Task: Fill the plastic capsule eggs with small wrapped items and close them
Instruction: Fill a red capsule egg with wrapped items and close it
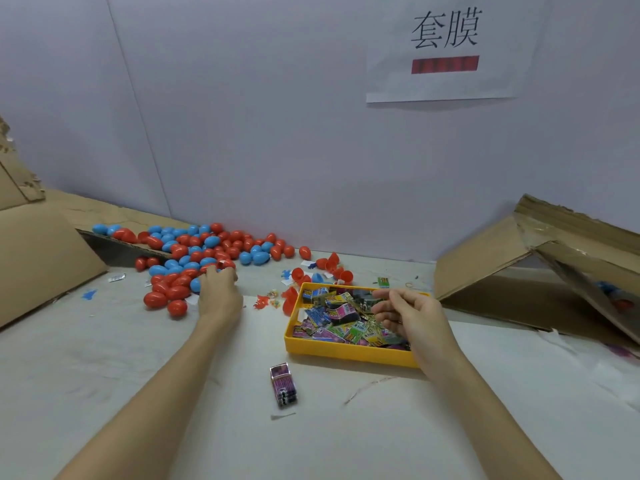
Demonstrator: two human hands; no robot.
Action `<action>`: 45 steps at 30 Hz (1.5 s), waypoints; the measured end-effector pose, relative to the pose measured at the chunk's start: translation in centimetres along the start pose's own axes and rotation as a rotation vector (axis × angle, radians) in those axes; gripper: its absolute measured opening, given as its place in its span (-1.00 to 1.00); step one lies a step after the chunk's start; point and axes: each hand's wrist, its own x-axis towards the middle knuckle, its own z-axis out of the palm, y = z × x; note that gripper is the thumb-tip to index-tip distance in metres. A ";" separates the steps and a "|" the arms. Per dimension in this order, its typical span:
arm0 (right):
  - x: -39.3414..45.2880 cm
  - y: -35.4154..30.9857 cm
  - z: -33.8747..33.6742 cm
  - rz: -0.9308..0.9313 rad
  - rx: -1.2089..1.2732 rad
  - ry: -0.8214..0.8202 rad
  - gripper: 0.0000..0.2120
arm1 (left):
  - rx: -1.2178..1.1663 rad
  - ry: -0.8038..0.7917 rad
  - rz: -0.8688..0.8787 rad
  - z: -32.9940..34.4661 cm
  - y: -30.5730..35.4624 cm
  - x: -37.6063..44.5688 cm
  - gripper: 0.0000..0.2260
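Observation:
A heap of closed red and blue capsule eggs [194, 251] lies at the back left of the table. My left hand [219, 292] reaches into its near edge, and its fingertips curl round a red egg [225, 264]. A yellow tray [346, 351] to the right holds several small wrapped packets [341, 323]. My right hand [408, 315] hovers over the tray's right side, thumb and fingers apart and loosely bent, with nothing clearly held. One purple wrapped packet [284, 384] lies alone on the table in front of the tray.
Several open red egg halves [334, 268] and small toy bits lie behind the tray. A torn cardboard box [38, 258] stands at the left, another opened box [540, 268] at the right. A paper sign [446, 46] hangs on the back wall.

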 end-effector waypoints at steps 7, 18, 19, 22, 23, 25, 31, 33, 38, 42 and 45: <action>0.0 0.3 0.1 -0.017 -0.020 -0.004 -0.73 | -0.676 0.037 0.260 -1.6 8.8 -6.2 -0.74; -1.0 0.4 0.6 -0.193 -0.141 -0.053 -0.83 | -0.807 -0.290 0.650 -1.0 11.9 -12.8 -0.73; -1.0 0.4 0.6 -0.205 -0.143 -0.055 -0.83 | -0.803 -0.303 0.675 -1.1 11.7 -12.8 -0.74; -1.1 0.5 0.4 -0.213 -0.144 -0.041 -0.89 | -0.754 -0.253 0.733 -1.2 11.7 -13.1 -0.70; -1.1 0.5 0.3 -0.206 -0.140 -0.029 -0.90 | -0.737 -0.224 0.746 -1.3 11.9 -13.2 -0.67; -1.0 0.6 0.3 -0.194 -0.152 -0.008 -0.85 | -0.720 -0.181 0.767 -1.3 12.0 -13.3 -0.65; -1.0 0.3 0.3 -0.126 -0.116 -0.072 -0.84 | -0.761 -0.182 0.718 -1.1 11.9 -13.5 -0.77; -1.0 0.4 0.2 -0.153 -0.145 -0.094 -0.88 | -0.750 -0.182 0.729 -1.0 11.8 -13.4 -0.72; -0.7 0.7 0.1 -0.134 -0.167 -0.044 -0.78 | -0.741 -0.184 0.726 -1.1 11.7 -12.9 -0.66; -0.2 1.4 -0.1 -0.187 -0.488 0.032 -0.89 | -0.750 -0.144 0.626 -1.2 11.5 -12.6 -0.79; -0.2 1.4 0.5 -0.181 -0.699 0.052 -0.84 | -0.742 -0.132 0.555 -1.1 11.2 -12.4 -0.76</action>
